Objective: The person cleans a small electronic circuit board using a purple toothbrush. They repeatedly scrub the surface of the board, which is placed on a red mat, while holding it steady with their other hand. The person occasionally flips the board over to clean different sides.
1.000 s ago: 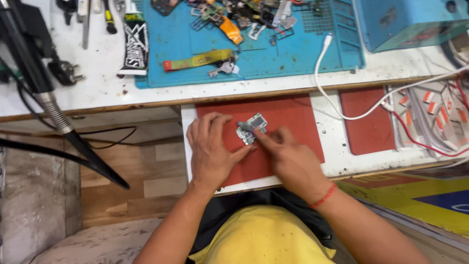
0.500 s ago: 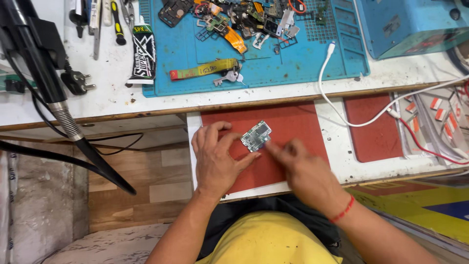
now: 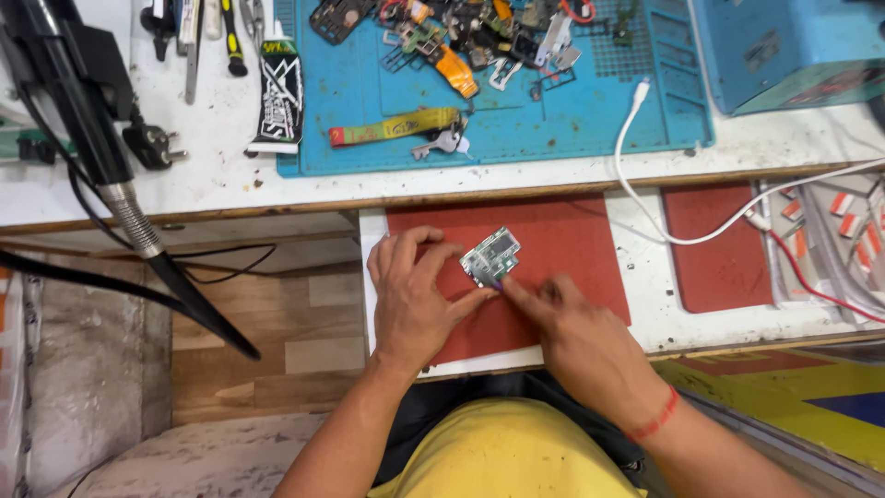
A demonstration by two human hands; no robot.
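While resting on the red mat (image 3: pixel 572 240), the circuit board (image 3: pixel 490 255) touches both hands' fingers (image 3: pixel 466 302).

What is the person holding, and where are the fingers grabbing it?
A small circuit board, pinched at its lower left edge by the left hand; the right hand touches its lower corner.

A white bench (image 3: pixel 230 148) spans the top, with a pull-out shelf (image 3: pixel 636 304) below it at centre. On the bench, a blue mat (image 3: pixel 553 129) lies at 12 o'clock, a black tube (image 3: pixel 278 92) just left of it, a plug (image 3: pixel 147 143) at 10 and a blue box (image 3: pixel 784 46) at 2. On the shelf lie a red mat (image 3: pixel 572 249) at centre, a smaller red pad (image 3: pixel 714 249) at 3 and a white cable (image 3: pixel 636 194).
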